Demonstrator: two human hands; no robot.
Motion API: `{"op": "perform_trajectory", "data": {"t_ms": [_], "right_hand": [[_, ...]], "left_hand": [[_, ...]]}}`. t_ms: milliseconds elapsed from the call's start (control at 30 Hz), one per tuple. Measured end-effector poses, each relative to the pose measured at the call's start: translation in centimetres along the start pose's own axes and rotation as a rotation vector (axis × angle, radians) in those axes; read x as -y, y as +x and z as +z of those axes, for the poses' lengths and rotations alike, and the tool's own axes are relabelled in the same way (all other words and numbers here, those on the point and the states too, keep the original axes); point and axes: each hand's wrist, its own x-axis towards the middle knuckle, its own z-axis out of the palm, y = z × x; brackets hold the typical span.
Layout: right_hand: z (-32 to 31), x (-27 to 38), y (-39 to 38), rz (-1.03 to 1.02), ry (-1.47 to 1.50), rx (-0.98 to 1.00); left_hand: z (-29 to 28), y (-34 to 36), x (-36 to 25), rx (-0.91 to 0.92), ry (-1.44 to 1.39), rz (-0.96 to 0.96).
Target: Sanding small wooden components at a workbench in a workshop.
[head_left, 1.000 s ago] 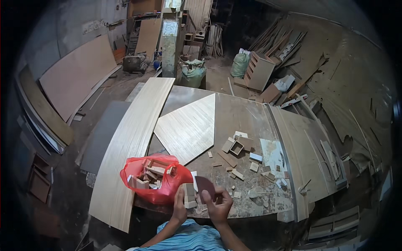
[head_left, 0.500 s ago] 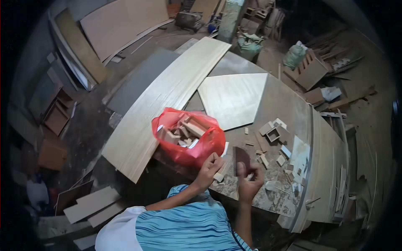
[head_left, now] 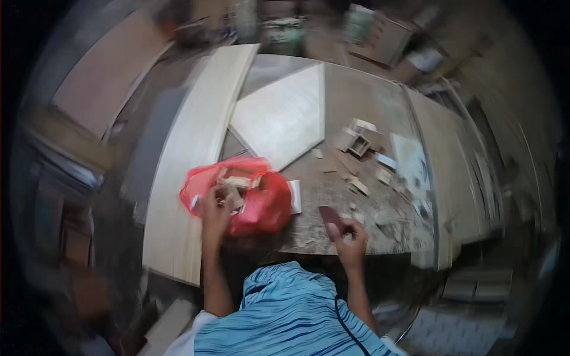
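Note:
My left hand, smeared by motion, is at the opening of a red plastic bag that holds several wood offcuts; whether its fingers grip one is unclear. My right hand grips a thin dark red-brown piece above the worn bench top. A small white piece lies against the bag's right side. Farther back on the right is a cluster of small wood blocks and an open wooden box.
A long pale plank runs along the bench's left, partly under the bag, beside a five-sided pale panel. Long boards line the right side. Blurred sheets lean at the back left, with a drawer cabinet at the back right.
My left hand has left the block it held beside the bag and moved up-left to the bag's opening. My right hand still holds the red-brown piece. The view has swung and blurred.

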Motion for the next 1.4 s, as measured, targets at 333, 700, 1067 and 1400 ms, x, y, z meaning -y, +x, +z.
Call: {"op": "perform_trajectory", "data": {"t_ms": [333, 700, 1067, 1400], "right_hand": [[-5.8, -15.5, -11.5, 0.264, -0.089, -0.596], [-14.0, -26.5, -34.1, 0.775, -0.358, -0.563], [-18.1, -28.3, -16.5, 0.672, -0.406, -0.688], [-25.3, -34.6, -1.5, 0.410, -0.661, -0.672]], "left_hand": [[2.5, -1.9, -3.7, -0.231, -0.467, -0.082], [9.7, -7.5, -9.4, 0.500, -0.406, -0.033], [27.1, -11.7, -5.1, 0.977, -0.246, 0.106], [40.1, -14.1, -10.6, 0.631, -0.060, 0.476]]}}
